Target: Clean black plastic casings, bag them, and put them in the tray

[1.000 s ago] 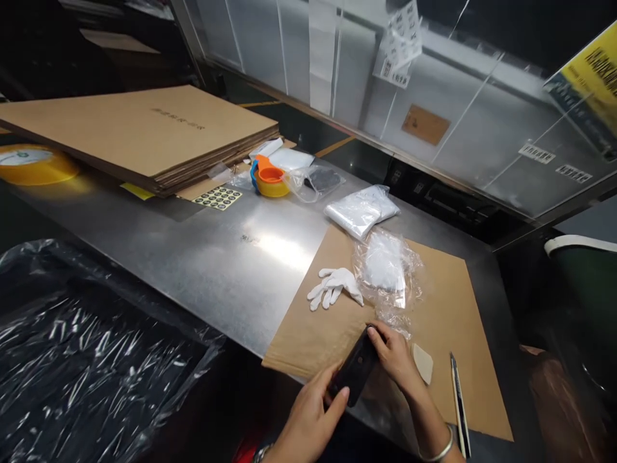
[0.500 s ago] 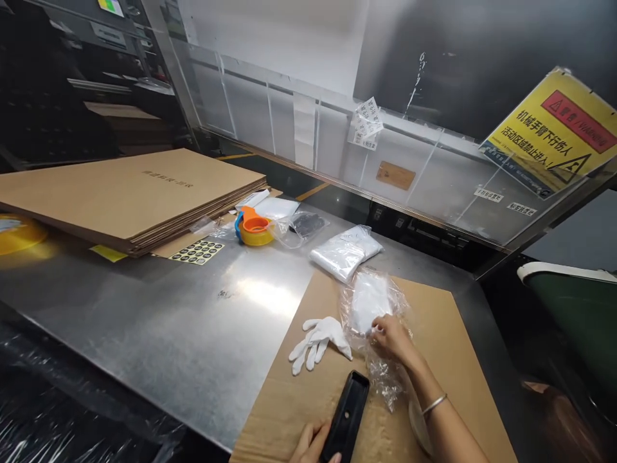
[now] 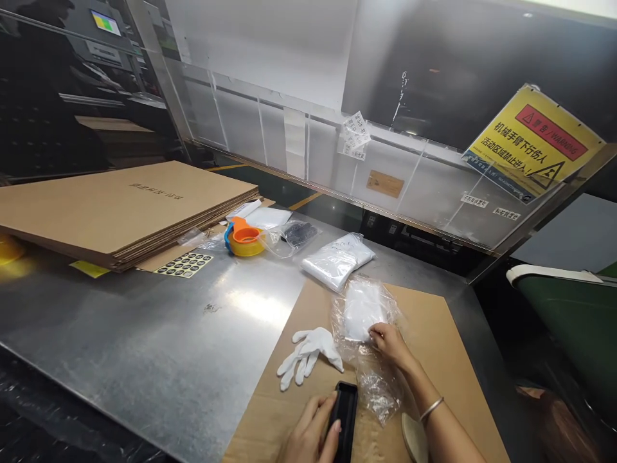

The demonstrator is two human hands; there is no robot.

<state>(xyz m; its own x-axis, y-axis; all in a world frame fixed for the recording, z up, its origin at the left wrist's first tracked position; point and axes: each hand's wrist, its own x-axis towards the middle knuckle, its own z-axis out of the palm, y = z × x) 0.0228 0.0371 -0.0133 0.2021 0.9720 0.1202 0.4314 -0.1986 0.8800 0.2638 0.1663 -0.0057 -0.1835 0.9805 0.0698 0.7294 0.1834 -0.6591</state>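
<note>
A metal table [image 3: 144, 341] carries all items. A brown cardboard sheet [image 3: 448, 360] is laid on its near right part and serves as the landmark. Beyond the sheet's far left, a stack of flat cartons [image 3: 120, 206] is placed, with an orange tape dispenser [image 3: 245, 236] between them. A clear plastic bag [image 3: 364, 321] (white contents inside) is positioned on the sheet's centre and is pinched at its near edge by the right hand [image 3: 390, 344]. White gloves [image 3: 308, 354] are laid just left of the bag. At the sheet's near edge, a black flat device [image 3: 344, 421] is gripped by the left hand [image 3: 311, 437], fingers curled over its side.
</note>
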